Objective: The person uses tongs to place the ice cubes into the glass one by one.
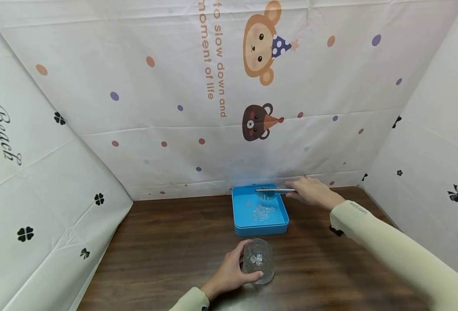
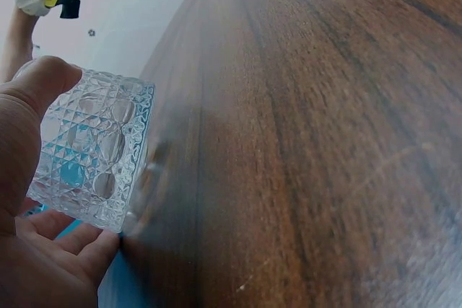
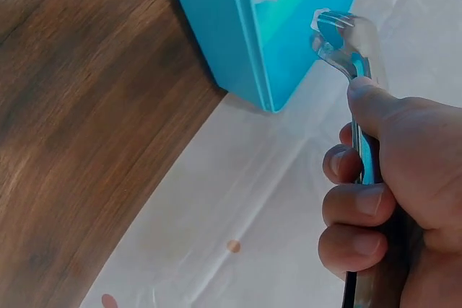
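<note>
My left hand (image 1: 230,271) curls round a clear cut-glass tumbler (image 1: 267,261) standing on the table; a few clear, ice-like cubes (image 1: 256,259) show inside it. The left wrist view shows its diamond pattern (image 2: 79,142) between thumb and fingers. My right hand (image 1: 310,191) grips metal tongs (image 1: 276,189) over the far side of a blue square box (image 1: 262,230). In the right wrist view, the tongs' slotted, fork-like end (image 3: 339,27) has a clear cube (image 3: 317,18) at its tip. Several more clear cubes (image 1: 262,212) lie on the box floor.
The dark wood table (image 1: 166,242) carries the box near its back edge. White printed sheets (image 1: 198,151) rise behind it and on both sides. The box stands just beyond the tumbler.
</note>
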Motion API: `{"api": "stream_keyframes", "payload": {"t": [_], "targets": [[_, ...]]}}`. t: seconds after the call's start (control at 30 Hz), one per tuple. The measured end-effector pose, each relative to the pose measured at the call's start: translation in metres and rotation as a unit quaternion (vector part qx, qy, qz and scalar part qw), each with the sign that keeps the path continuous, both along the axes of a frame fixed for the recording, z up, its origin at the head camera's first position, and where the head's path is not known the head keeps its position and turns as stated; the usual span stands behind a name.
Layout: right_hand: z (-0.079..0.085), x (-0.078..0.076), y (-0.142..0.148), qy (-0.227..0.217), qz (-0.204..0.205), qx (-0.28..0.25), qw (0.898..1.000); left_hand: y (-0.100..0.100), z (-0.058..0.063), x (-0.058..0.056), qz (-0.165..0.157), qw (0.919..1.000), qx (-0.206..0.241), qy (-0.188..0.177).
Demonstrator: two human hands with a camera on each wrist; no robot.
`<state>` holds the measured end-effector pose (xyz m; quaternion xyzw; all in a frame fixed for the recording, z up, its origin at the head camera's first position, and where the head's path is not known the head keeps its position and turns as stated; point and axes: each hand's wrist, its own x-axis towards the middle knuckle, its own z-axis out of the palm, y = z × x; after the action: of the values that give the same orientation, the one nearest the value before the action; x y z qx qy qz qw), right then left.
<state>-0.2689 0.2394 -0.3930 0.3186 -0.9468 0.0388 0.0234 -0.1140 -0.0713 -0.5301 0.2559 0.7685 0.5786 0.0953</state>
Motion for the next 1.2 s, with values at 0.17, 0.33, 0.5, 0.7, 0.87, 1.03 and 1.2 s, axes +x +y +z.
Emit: {"api": "stream_keyframes", "payload": {"t": [0.17, 0.33, 0.5, 0.7, 0.87, 1.03, 1.2], "targets": [[0.003, 0.007, 0.005, 0.018, -0.003, -0.021, 1.0, 0.0, -0.001, 0.0, -0.001, 1.0, 0.003, -0.003], [0.001, 0.013, 0.01, 0.04, 0.003, -0.038, 0.998, -0.001, -0.002, 0.001, 0.0, 1.0, 0.004, -0.007], [-0.004, 0.016, 0.014, 0.054, 0.007, -0.051, 0.997, -0.002, -0.002, 0.002, 0.003, 1.0, -0.001, -0.005], [-0.009, 0.016, 0.017, 0.037, -0.006, -0.051, 0.998, -0.002, 0.0, 0.002, 0.003, 0.9999, -0.002, -0.01], [-0.011, 0.017, 0.018, 0.024, -0.005, -0.054, 0.998, -0.001, 0.001, 0.001, 0.009, 0.9999, -0.009, -0.006], [-0.011, 0.02, 0.018, 0.024, 0.001, -0.061, 0.998, -0.001, 0.001, 0.0, 0.01, 0.9997, -0.018, -0.01], [-0.008, 0.024, 0.021, 0.021, 0.002, -0.066, 0.998, -0.002, 0.001, -0.002, 0.005, 0.9998, -0.019, -0.009]]}}
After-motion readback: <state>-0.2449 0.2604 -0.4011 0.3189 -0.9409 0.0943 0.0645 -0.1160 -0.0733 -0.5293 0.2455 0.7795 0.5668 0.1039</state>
